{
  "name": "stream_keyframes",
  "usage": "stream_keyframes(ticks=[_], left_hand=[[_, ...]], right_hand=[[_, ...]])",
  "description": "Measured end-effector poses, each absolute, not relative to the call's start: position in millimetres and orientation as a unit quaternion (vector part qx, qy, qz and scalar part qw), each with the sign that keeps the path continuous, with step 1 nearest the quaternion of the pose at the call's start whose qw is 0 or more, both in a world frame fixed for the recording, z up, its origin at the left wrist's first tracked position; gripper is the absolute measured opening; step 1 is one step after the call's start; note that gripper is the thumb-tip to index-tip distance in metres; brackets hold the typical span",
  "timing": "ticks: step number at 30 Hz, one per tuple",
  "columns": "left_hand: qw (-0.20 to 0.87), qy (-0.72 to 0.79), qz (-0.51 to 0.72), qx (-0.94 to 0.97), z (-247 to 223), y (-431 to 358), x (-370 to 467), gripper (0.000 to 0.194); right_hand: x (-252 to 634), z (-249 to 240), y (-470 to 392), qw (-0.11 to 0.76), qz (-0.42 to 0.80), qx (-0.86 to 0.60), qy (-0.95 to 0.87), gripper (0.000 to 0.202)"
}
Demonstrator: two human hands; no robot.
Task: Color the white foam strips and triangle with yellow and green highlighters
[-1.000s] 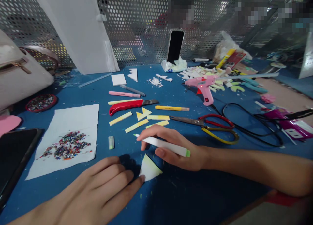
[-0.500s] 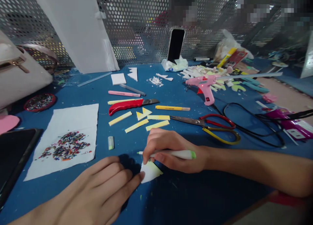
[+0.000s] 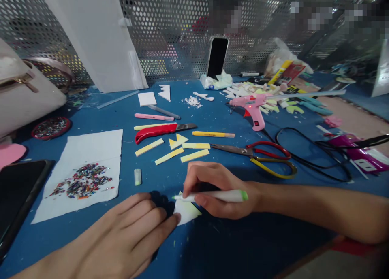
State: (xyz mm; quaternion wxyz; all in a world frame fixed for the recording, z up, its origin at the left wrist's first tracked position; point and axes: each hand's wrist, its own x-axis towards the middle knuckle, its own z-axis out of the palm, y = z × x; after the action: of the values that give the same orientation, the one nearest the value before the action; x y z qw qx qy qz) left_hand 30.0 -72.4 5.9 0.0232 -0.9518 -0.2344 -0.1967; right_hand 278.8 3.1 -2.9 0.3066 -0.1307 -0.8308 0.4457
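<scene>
My right hand [image 3: 219,190] grips a white marker [image 3: 226,196] with a light green tip and a green end. The tip points left at the upper left edge of a small white foam or card piece [image 3: 184,212], tinted yellow-green along its right side. My left hand [image 3: 130,234] lies palm down, its fingers stretched, with one fingertip pressing the piece's left edge. The marker's cap [image 3: 137,177] stands apart, up and left. Several yellow-edged strips [image 3: 196,155] and a zigzag piece [image 3: 178,141] lie beyond my right hand.
Beyond are a red-handled knife [image 3: 156,132], a yellow marker [image 3: 213,134], a pink marker [image 3: 154,116] and scissors [image 3: 267,155]. A pink glue gun [image 3: 252,107] trails a black cord at right. White paper [image 3: 94,145] bearing loose beads and a dark phone [image 3: 22,198] lie left.
My right hand and the marker have shifted slightly right and down, with the marker's tip closer to the piece's edge. My left hand stays almost still on the piece.
</scene>
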Motion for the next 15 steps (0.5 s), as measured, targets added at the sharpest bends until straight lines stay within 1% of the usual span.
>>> stream_keyframes(ticks=[4,9,15], left_hand=[[0.024,-0.233,-0.210,-0.949,9.0,-70.1,32.0,0.040],[0.013,-0.225,-0.216,-0.950,10.9,-68.1,32.5,0.040],[0.006,-0.221,-0.201,-0.954,5.6,-68.9,29.2,0.038]], right_hand=[[279.9,-1.9,3.9,0.317,0.438,-0.129,-0.831,0.023],[282.0,-1.3,2.9,0.315,0.436,-0.162,-0.828,0.032],[281.1,-0.3,2.5,0.286,0.430,-0.178,-0.838,0.031]])
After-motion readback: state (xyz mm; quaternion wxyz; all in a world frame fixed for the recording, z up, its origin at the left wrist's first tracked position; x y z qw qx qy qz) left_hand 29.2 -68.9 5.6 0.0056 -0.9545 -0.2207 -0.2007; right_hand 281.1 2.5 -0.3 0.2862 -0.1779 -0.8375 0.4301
